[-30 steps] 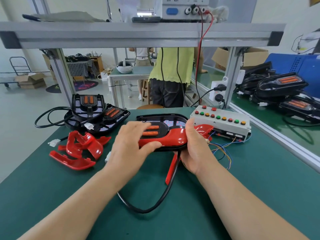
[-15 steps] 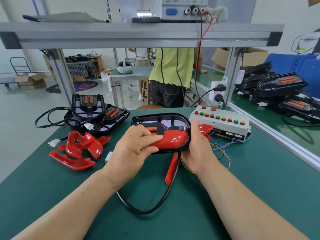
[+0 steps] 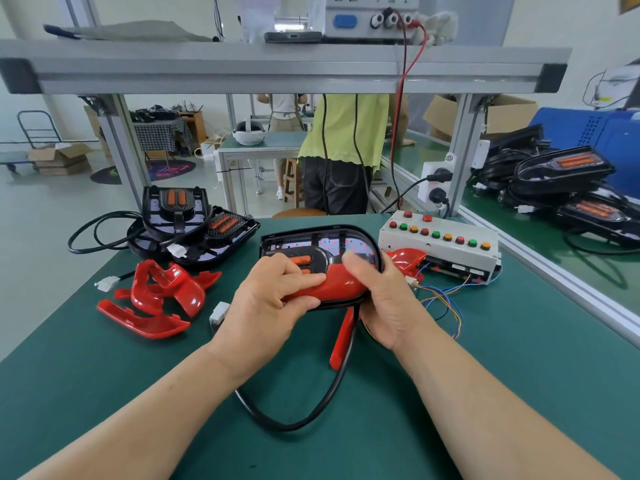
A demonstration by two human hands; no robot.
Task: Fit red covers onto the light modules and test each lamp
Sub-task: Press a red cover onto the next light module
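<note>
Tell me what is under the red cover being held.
The black module, with orange strips showing. The cover, left hand and right hand hide its near half.

Glossy, smooth red plastic on the red cover, with bright highlights along its curve; same hard gloss on the loose red covers. Black plastic on the light module, smooth, with a soft sheen at the rim. Matt green on the bench, flat and free of glare. Smooth black rubbery sheath on the cable. Satin grey metal on the frame. Off-white matt casing on the switch box; plain brown cardboard on the boxes
</note>
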